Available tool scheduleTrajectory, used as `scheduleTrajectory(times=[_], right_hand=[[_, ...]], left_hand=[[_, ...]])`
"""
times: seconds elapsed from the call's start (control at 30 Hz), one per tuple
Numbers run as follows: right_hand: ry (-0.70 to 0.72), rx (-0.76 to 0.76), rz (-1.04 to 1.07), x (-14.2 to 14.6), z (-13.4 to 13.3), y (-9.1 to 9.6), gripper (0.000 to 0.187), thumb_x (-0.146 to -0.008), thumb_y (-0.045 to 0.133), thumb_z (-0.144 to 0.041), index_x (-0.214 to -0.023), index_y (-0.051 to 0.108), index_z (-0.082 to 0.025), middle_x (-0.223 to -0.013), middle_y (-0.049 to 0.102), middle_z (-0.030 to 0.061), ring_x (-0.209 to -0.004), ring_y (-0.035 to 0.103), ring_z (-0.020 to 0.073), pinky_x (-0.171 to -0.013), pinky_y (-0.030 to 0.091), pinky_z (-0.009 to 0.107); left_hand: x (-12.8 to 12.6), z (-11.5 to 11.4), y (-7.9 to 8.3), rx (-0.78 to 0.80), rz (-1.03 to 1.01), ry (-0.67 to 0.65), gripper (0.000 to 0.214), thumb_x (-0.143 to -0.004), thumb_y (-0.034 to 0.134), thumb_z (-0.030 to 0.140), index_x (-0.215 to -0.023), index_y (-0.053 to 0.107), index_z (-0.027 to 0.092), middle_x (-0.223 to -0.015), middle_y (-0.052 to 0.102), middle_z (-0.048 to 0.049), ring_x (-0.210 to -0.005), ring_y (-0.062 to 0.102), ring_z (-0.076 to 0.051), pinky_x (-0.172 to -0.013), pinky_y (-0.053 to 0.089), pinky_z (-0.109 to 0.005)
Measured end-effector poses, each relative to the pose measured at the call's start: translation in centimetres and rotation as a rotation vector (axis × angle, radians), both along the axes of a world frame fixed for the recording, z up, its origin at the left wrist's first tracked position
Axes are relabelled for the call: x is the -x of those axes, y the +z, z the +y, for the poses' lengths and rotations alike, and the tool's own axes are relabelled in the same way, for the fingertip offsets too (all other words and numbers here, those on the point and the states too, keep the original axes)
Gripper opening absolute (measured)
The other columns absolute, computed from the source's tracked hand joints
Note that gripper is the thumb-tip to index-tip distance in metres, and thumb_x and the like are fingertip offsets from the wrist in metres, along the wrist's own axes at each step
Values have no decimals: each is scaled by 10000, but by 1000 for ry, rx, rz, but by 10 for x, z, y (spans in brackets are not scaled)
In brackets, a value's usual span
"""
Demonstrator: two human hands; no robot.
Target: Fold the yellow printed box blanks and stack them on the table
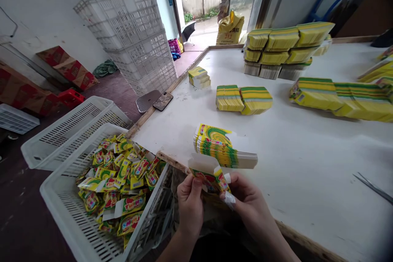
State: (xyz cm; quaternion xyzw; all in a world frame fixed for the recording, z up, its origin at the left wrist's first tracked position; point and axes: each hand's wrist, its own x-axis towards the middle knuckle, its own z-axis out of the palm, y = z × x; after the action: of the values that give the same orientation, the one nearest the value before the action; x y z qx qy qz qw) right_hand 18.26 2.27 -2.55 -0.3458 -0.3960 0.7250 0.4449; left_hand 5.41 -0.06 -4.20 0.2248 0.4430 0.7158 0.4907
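My left hand [190, 202] and my right hand [250, 202] both grip a small yellow, green and red carton [211, 178] at the near edge of the white table [307, 159]. Its white flaps stand open at the top. Just beyond it lies a fanned stack of flat cartons [222, 147]. To my left a white plastic crate [66, 204] holds several folded cartons [119, 184] of the same print.
More stacks of flat cartons lie on the table: a small one [199, 77], a pair [244, 99], a tall pile [284, 49] and a long row [344, 98]. A phone [163, 101] rests on the table's left edge. Stacked empty crates [132, 37] stand on the floor.
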Motion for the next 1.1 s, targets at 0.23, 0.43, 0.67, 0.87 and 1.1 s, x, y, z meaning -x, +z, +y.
scheduleTrajectory(times=[0.23,0.43,0.67,0.87,1.1], right_hand=[[35,-111,-190,-2,4,2,289,-728,793,-411,-716,620,-181,-711,607,2,-664,534,151,-605,442,246],[145,-506,-559,-32,12,11,177,-877,597,-261,-717,624,-192,-672,572,0,-621,542,154,-557,432,238],[220,-1026,-895,-46,7,27,248,-915,521,-92,-938,690,-271,-778,659,21,-729,587,198,-699,489,321],[-268,-891,-812,-42,1,12,514,-882,617,-214,-1375,484,-269,-1380,513,123,-1295,471,315,-1099,365,507],[4,75,-198,-25,-13,-8,528,-850,643,-508,-1295,613,-226,-1248,675,132,-1147,632,327,-1031,481,492]], left_hand=[[9,6,10,-20,62,31,233,-758,783,414,-881,778,215,-753,739,-11,-681,647,-133,-662,520,-209],[45,9,24,-80,277,-153,278,-802,735,445,-951,775,215,-865,772,-52,-778,683,-184,-752,536,-275],[49,6,47,83,735,-874,1036,-511,882,568,-1392,484,194,-1322,617,-134,-1186,575,-346,-1025,433,-427],[16,1,27,160,929,-682,655,-704,775,304,-1261,448,195,-1035,674,-39,-894,639,-216,-783,518,-306],[-4,-13,12,-205,1108,-553,827,-654,752,179,-1346,304,243,-1203,600,-99,-1042,627,-258,-888,510,-364]])
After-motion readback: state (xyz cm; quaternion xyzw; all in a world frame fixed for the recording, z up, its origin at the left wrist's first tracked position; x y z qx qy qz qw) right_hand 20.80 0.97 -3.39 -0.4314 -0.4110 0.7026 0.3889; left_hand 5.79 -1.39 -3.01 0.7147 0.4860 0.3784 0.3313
